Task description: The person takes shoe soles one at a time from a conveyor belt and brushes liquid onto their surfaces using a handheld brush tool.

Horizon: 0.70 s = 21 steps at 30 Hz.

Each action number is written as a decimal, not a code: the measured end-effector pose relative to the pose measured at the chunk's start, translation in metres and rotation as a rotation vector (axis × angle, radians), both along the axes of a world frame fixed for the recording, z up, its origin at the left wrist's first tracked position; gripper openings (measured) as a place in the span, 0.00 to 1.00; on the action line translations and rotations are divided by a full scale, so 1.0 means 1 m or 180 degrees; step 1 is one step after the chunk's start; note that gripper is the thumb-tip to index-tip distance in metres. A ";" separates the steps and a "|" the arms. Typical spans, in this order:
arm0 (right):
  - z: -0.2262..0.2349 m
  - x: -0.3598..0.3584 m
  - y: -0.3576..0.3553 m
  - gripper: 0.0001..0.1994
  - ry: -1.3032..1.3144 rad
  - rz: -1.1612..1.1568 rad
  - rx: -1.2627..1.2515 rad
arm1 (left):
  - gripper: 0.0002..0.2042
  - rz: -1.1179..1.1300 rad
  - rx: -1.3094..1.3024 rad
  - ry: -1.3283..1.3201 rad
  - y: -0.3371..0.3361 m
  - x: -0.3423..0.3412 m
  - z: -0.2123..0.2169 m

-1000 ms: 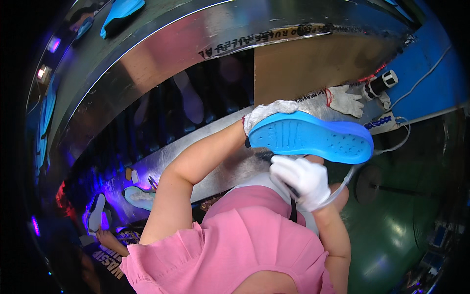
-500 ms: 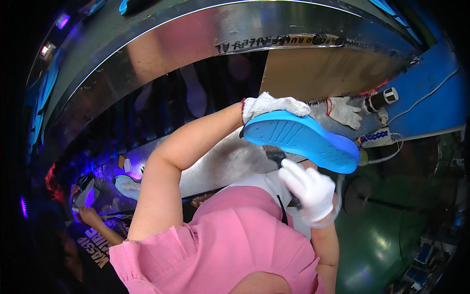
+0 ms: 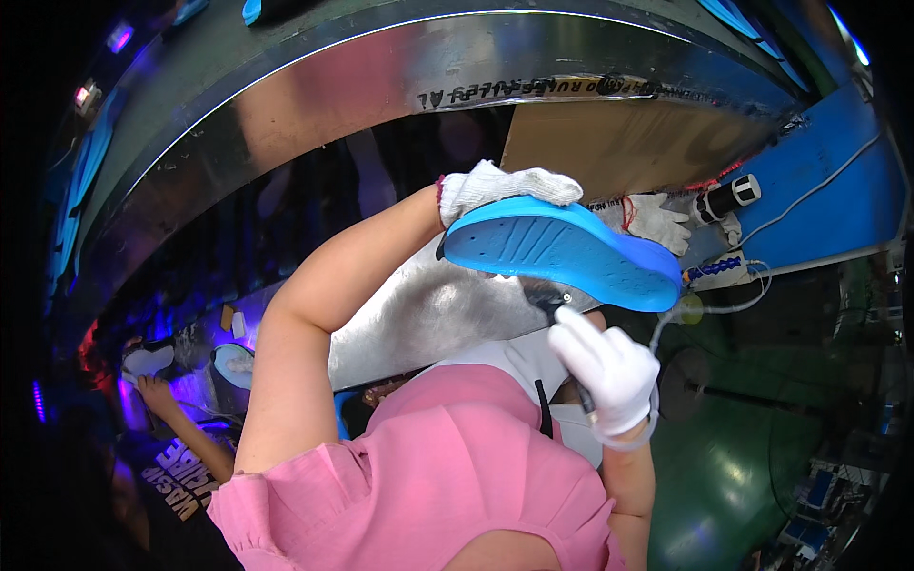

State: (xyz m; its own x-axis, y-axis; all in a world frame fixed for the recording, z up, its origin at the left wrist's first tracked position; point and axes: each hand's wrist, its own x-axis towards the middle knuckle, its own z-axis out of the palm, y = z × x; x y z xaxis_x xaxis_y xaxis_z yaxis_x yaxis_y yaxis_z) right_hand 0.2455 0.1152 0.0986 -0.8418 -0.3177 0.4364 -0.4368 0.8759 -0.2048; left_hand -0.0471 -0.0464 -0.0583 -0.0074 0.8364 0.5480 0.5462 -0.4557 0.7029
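Blue shoe sole [image 3: 562,249]: I see left grip [image 3: 505,187] clamped on it, long axis 10-to-4. Right grip [image 3: 609,371] clamped on brush [image 3: 552,305], at 6 beneath sole, nearer.

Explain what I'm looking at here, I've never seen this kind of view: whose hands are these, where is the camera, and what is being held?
The camera sits on the person's head and looks down through a fisheye lens, so straight edges bend. The pink shirt belongs to the wearer. Both hands wear white gloves. The left hand holds a blue shoe sole with its tread facing the camera. The right hand grips a dark brush with its tip at the sole's lower edge. Behind them runs a curved metal bench; a spare white glove lies on it.
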 end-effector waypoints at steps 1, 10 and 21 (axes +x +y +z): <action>-0.010 0.002 0.006 0.15 0.0148 0.0039 -0.0041 | 0.22 0.0061 -0.0438 -0.0757 0.007 0.009 0.020; -0.010 -0.008 0.021 0.15 0.0527 0.0018 -0.0356 | 0.23 0.1124 -0.1440 -0.3077 0.001 0.043 0.074; -0.031 0.003 0.010 0.15 0.0578 0.0312 -0.2373 | 0.35 0.0235 0.1190 -0.3793 -0.144 0.109 0.108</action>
